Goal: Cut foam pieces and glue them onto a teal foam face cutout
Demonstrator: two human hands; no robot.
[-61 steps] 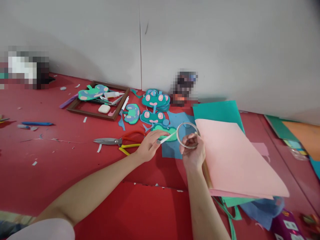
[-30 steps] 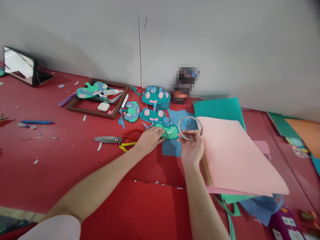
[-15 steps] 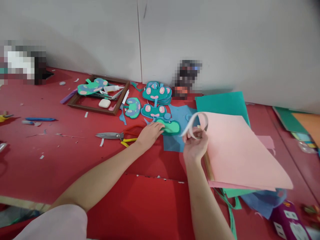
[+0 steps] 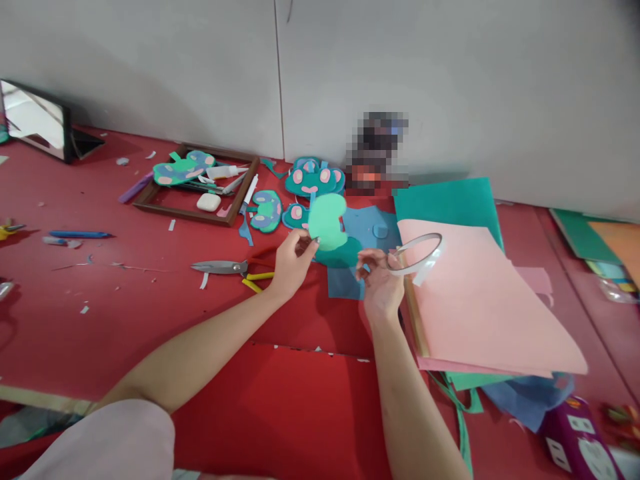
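My left hand (image 4: 295, 261) pinches a light green felt-like cutout (image 4: 327, 223) by its lower left edge, raised off the table. Below it lies a dark teal cutout (image 4: 343, 253) on a blue sheet (image 4: 370, 223). My right hand (image 4: 383, 283) has curled fingers and carries a thin roll of white tape (image 4: 425, 261) at its right side, over the pink sheets; exactly how the fingers grip it is partly hidden. Scissors (image 4: 225, 268) with red and yellow handles lie left of my left hand. Finished-looking teal face shapes (image 4: 313, 181) are stacked behind the cutouts.
A brown frame (image 4: 190, 215) holding a glue bottle and a white case stands at the back left. Pink sheets (image 4: 480, 300) over a teal sheet (image 4: 445, 200) occupy the right. A tablet (image 4: 37, 120) leans far left; a purple box (image 4: 577, 437) sits lower right. A wall closes the back.
My left hand has lifted the light green cutout off the dark teal piece and turned it upright. The tape roll has tilted and shifted right on my right hand.
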